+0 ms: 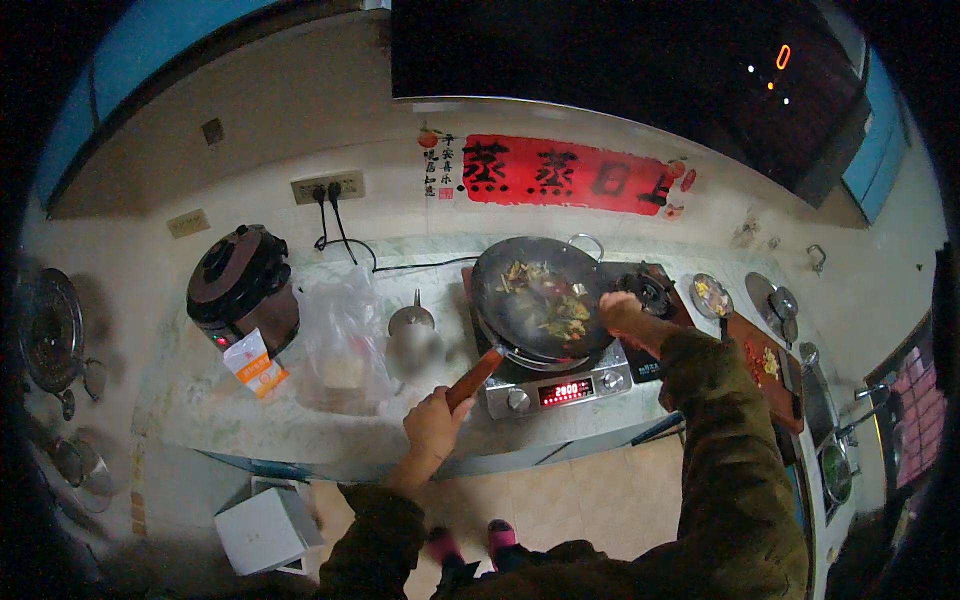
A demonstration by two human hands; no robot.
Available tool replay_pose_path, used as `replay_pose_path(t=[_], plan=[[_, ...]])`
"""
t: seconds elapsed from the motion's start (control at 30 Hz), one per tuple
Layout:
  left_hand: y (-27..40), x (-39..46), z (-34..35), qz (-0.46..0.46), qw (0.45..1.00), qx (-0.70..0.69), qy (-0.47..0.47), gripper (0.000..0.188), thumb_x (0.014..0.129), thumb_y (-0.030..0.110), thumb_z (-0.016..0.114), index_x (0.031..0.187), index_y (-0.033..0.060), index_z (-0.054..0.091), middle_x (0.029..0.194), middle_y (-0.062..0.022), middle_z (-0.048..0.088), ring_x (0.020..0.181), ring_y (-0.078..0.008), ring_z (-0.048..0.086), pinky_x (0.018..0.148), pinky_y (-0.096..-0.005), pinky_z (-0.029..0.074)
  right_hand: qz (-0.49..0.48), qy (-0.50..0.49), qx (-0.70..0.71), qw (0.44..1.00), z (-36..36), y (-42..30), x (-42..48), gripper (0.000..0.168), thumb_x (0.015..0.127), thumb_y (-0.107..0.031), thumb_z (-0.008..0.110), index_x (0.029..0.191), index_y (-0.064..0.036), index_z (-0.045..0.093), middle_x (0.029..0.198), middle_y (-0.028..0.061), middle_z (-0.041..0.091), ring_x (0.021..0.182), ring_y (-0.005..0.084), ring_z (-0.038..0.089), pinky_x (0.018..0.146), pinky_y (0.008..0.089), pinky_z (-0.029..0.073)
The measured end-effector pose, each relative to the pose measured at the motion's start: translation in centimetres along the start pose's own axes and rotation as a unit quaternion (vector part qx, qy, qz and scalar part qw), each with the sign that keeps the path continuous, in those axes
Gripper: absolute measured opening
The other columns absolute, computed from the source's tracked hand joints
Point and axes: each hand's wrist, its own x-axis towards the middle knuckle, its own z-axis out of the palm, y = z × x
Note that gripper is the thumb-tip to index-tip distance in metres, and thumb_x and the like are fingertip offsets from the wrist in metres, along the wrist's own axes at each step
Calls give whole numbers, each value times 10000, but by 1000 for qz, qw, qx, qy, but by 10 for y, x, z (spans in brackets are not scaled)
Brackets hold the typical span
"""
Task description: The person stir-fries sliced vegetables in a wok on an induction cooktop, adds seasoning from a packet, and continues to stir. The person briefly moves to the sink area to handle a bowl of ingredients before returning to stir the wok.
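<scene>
My left hand [433,433] grips the brown wooden handle [475,380] of a dark wok [499,307]. The wok is on a lit induction cooktop [555,391] with two knobs and a red display. Inside lie chopped greens and other stir-fried pieces [566,319], under a haze of steam. My right hand [621,311] is curled in a fist at the wok's right side, near the black gas burner [646,292]. Whether it holds a utensil is hidden from this angle.
Left on the counter are an electric pressure cooker [244,285], an orange-and-white packet [256,365], a plastic bag [341,330] and a blurred bowl [415,352]. At right are a small dish of chopped food [711,295], a cutting board [787,409] and a faucet [862,412]. A range hood [600,60] hangs above.
</scene>
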Motion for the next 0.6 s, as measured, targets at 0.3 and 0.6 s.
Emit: replay_pose_path(t=[0.3, 0.6], plan=[[-5, 0, 11, -8, 997, 59, 43, 323, 665, 387, 528, 731, 73, 497, 649, -101, 549, 559, -272, 542, 496, -377, 419, -218, 32, 42, 974, 3, 21, 12, 158, 539, -152, 544, 642, -36, 574, 652, 114, 559, 597, 273, 558, 470, 338, 447], [0, 0, 7, 0, 998, 42, 44, 312, 676, 378, 517, 738, 73, 497, 623, -102, 547, 553, -280, 539, 496, -384, 415, -240, -105, -5, 965, 24, 19, -37, 128, 565, -166, 542, 570, -38, 540, 573, 112, 523, 519, 242, 503, 452, 351, 409]])
